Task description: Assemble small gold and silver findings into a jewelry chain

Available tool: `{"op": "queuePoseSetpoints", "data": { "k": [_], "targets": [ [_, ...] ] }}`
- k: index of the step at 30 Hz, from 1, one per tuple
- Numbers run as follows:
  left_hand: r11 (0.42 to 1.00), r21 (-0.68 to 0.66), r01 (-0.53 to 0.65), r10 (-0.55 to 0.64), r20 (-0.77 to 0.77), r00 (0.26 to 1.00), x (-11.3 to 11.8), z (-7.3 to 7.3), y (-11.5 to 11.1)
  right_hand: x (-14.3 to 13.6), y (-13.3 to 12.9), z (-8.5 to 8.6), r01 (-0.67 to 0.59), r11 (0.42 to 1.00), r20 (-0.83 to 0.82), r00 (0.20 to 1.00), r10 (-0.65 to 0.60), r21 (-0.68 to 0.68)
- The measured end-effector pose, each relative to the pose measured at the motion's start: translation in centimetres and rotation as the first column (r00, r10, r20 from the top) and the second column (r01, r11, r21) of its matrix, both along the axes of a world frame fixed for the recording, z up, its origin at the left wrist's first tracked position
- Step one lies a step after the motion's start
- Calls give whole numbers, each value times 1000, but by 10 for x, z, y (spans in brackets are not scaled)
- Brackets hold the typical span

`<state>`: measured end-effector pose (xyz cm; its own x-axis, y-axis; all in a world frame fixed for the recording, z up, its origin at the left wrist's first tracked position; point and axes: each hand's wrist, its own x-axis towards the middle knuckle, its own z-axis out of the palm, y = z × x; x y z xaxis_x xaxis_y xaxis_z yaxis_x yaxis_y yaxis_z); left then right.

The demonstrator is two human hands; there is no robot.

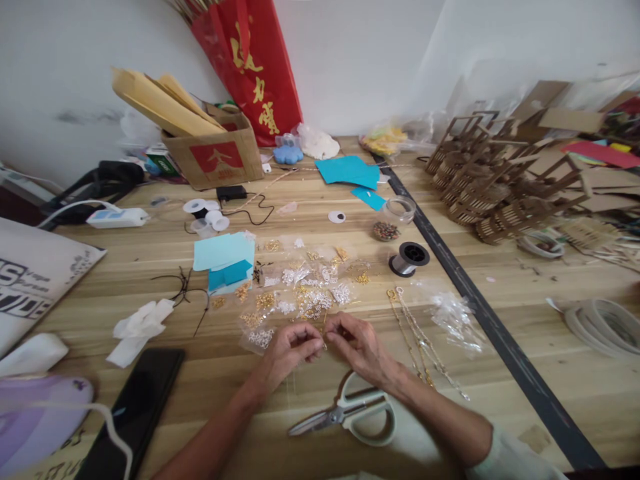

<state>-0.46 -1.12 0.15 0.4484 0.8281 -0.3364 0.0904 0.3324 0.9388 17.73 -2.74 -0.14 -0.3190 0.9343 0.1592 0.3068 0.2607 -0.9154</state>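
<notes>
My left hand [295, 348] and my right hand [350, 340] meet fingertip to fingertip above the wooden table, each in a pinch. Between them shows a tiny gold-coloured piece [325, 345], too small to name; which hand grips it is unclear. Just beyond lie small bags of silver beads [315, 303] and gold beads [265, 300]. Below my right hand rest scissors [345, 413] with pale green handles, blades pointing left. Gold and silver chains [415, 333] lie to the right, near a spool of wire [410, 259].
A black phone [137, 407] and crumpled tissue [141, 328] are at left. Blue cards [347, 172], a cardboard box [215, 157] and a red bag [250, 67] stand or lie at the back. Brown woven baskets [505, 180] fill the back right.
</notes>
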Motion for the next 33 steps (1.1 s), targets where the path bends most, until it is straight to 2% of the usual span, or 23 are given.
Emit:
{"op": "queuePoseSetpoints", "data": {
  "k": [7,13,22,29,33],
  "targets": [
    [998,40,42,-40,-53,998,0,-5,0,0,-1,1,30,999,-59,998,-31,-20],
    [986,146,77,-58,-130,990,0,-9,-3,-2,-3,0,27,998,-43,999,-25,48],
    [958,250,143,-69,-282,957,0,-13,-5,-3,-6,2,-30,982,107,994,10,184],
    [903,384,192,-13,-423,906,1,-18,-8,-3,-8,-1,-165,940,240,966,93,298],
    [884,409,226,-31,-432,901,0,-21,-10,-3,-8,4,-203,921,310,946,96,332]
  ]
}}
